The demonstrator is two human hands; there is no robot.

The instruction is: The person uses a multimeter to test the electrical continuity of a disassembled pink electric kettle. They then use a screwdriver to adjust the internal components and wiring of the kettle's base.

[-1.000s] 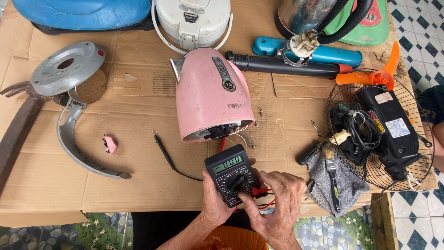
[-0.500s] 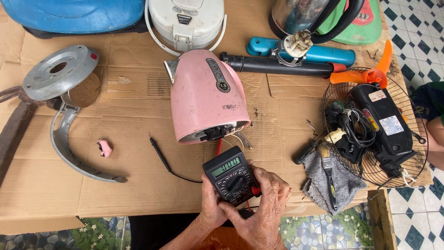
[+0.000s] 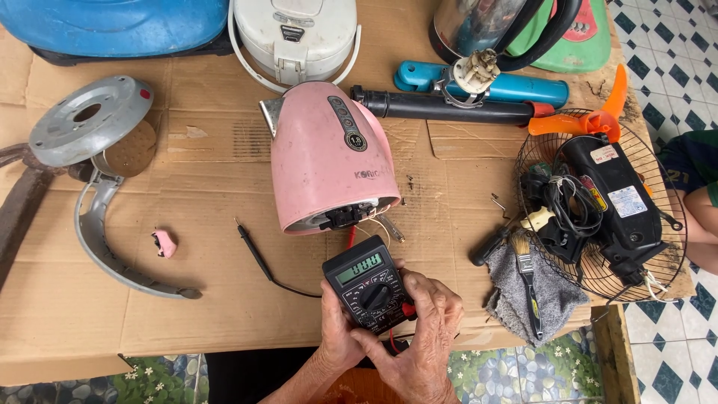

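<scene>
At the near edge of the counter, which is covered with brown cardboard, both hands close on a small black multimeter with a lit greenish display. Left hand wraps the meter's left side and underside, its grip closed around the case. Right hand comes in from the near right, fingers curled over the meter's right edge and the thumb lying by the round dial, so this grip too is shut on the meter.

Just beyond the meter lies a pink electric kettle on its side, its open base turned toward the person, with wiring showing there. A red lead runs from the kettle base down toward the meter. A black probe lies loose on the cardboard to the left of the meter, its wire curving back to it.

Further left sit a grey curved handle piece, a round grey base plate and a small pink fragment. To the right, a grey cloth with a brush on it lies beside a wire fan guard holding black parts.
</scene>
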